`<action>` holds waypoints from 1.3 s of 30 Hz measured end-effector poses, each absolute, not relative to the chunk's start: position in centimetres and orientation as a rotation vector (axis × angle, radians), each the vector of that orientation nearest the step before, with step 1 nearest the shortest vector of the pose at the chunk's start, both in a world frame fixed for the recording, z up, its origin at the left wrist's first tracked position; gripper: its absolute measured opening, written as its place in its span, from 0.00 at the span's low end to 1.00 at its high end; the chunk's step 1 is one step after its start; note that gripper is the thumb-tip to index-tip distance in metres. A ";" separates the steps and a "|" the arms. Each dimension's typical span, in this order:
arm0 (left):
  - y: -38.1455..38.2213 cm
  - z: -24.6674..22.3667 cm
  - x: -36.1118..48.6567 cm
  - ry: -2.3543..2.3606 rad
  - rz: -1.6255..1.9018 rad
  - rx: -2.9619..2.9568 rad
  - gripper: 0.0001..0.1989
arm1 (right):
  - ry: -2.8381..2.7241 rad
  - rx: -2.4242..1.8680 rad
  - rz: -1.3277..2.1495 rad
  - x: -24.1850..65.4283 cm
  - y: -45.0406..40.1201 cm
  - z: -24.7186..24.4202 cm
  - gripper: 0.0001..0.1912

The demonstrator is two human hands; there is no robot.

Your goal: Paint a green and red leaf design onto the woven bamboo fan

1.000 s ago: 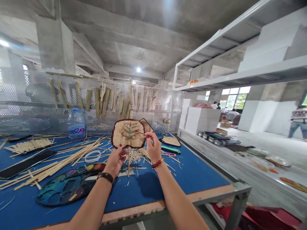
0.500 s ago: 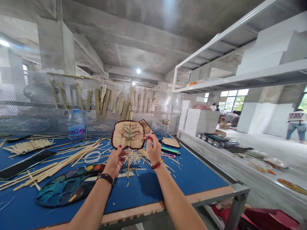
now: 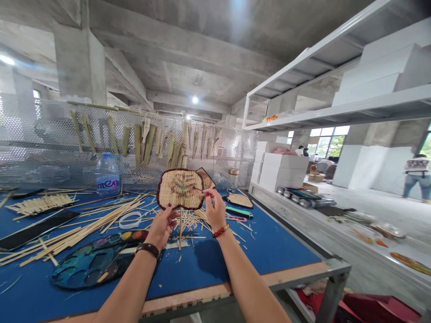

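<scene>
A small woven hand fan [image 3: 178, 189] with a dark edge, a painted pattern and a thin stick handle is held upright above the blue table. My left hand [image 3: 163, 225] grips its lower left edge, thumb in front and fingers behind. My right hand [image 3: 215, 206] is closed in a pinch at the fan's right edge, near a thin dark line across the weave; whether it holds a strip there or just the rim is hard to make out. Behind the fan, a second woven piece [image 3: 208, 178] partly shows.
Thin bamboo strips [image 3: 97, 224] litter the table [image 3: 269, 251]. Left stand a paint palette [image 3: 84, 264], a phone [image 3: 40, 229], a tape ring [image 3: 130, 220] and a water bottle [image 3: 107, 175]. Right lie a green cutter [image 3: 239, 211] and a flat woven piece [image 3: 239, 200]. A perforated metal panel [image 3: 235, 152] stands behind.
The view has shifted very slightly. Both hands and the fan keep nearly the same position.
</scene>
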State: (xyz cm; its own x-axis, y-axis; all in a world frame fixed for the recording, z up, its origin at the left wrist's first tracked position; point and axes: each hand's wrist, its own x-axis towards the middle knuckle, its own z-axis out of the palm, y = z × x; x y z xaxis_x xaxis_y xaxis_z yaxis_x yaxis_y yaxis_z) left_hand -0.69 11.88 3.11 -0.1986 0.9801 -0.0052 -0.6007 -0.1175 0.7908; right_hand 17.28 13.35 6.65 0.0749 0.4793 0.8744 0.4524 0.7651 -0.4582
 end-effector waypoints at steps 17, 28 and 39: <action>11.8 3.1 -0.6 0.787 1.627 0.704 0.07 | -1.784 -0.545 -0.041 14.9 12.5 6.3 0.14; 11.9 3.0 -0.7 0.766 1.623 0.736 0.10 | -1.762 -0.559 -0.015 14.9 12.7 6.1 0.14; 11.9 2.9 -0.6 0.771 1.620 0.736 0.12 | -1.726 -0.586 -0.019 15.0 12.9 6.1 0.14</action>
